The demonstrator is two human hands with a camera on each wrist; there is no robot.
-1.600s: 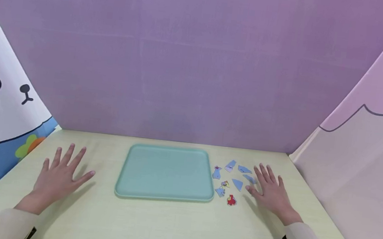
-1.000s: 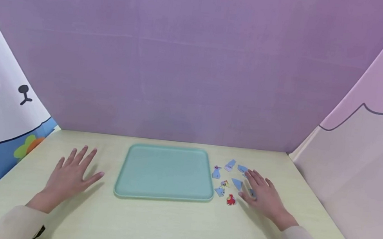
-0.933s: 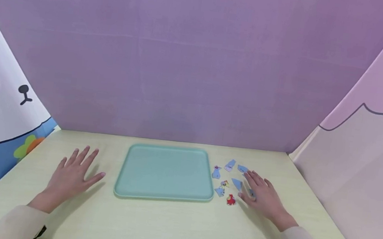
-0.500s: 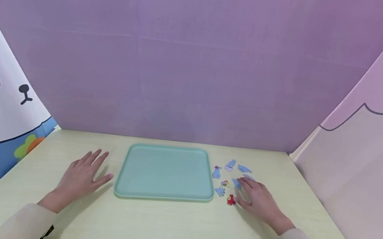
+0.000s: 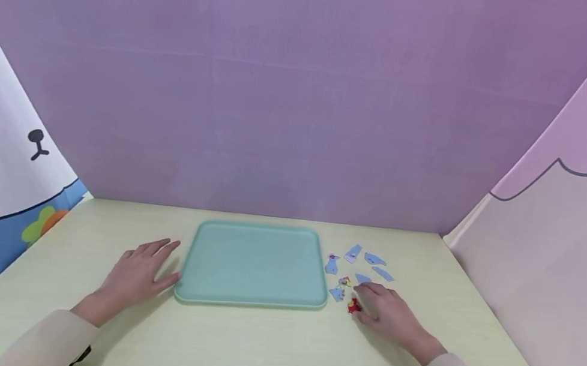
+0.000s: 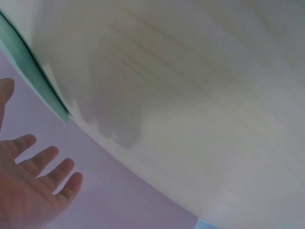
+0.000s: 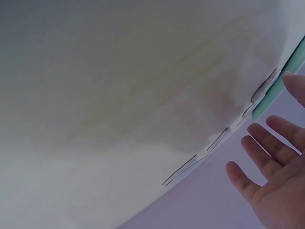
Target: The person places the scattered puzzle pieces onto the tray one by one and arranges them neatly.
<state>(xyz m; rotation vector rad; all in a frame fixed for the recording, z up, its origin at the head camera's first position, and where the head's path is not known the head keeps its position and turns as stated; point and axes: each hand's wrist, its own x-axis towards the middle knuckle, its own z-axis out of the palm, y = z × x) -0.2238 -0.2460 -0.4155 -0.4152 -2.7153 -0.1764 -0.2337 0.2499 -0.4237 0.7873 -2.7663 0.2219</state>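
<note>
Backing the work area, a purple backdrop stands behind a pale table. The green tray lies flat on the table; no piece is visible within its rim.

The left hand is at the tray's left side. Its fingers are extended and apart, holding nothing. In the head view the thumb tip lines up with the rim; contact cannot be confirmed.

The right hand is to the right of the tray. Its fingers and thumb are apart in the right wrist view, with nothing clamped between them.

Status: the work is judged to be at its start; no completed step shows. Six blue pieces lie scattered right of the tray, one partly covered by the right hand. The red piece lies between the right thumb and index finger; contact cannot be confirmed. The small yellow piece lies among the blue ones. All eight visible pieces appear left to handle.
</note>
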